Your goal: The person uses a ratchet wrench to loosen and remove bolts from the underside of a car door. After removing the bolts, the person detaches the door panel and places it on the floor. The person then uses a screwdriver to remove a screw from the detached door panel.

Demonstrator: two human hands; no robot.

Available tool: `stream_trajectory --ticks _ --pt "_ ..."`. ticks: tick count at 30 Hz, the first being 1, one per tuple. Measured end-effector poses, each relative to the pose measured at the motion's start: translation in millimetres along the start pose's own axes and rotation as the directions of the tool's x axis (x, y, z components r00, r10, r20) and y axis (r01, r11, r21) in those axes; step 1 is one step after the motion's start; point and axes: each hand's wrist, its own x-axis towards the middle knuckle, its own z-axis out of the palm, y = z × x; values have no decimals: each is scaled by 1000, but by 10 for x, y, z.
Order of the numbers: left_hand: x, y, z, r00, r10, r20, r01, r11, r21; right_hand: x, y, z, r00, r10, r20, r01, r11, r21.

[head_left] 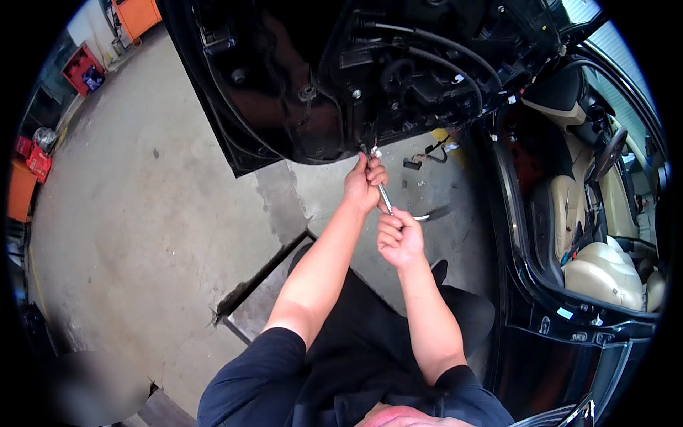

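Both my hands are on a slim hand tool with a shiny metal shaft [385,197]; its exact kind is not clear. My left hand [365,186] is closed around its upper part, just under the lower edge of a black car door [284,92] with its inside panel off. At the lower end of the shaft, my right hand [400,238] is closed. A pale strip [421,217] sticks out to the right of that hand. Next to my left fingertips, a small white connector [376,151] hangs at the door edge. The tool's tip is hidden there.
The car body with its open doorway and beige seat [565,206] stands on the right. A loose cable with a black plug [413,164] hangs below the door. Beneath me is a metal-edged floor plate [263,299]. Red and orange equipment [84,67] lines the far left.
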Motion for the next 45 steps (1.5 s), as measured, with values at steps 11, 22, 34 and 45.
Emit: stream_trajectory --ticks 11,22,34,45 --pt "82 -81 110 997 68 -40 -66 996 61 35 -96 -122 996 94 11 -94 962 257" --pt "78 -198 152 934 331 -131 -254 878 407 -85 -209 -85 990 116 -81 -102 981 163" --pt "148 -189 206 918 325 -226 -239 910 338 -208 -204 -135 925 -298 -237 176 887 -427" --pt "-371 -183 524 885 360 -295 45 564 824 -880 -694 540 939 -343 30 342 920 -189"
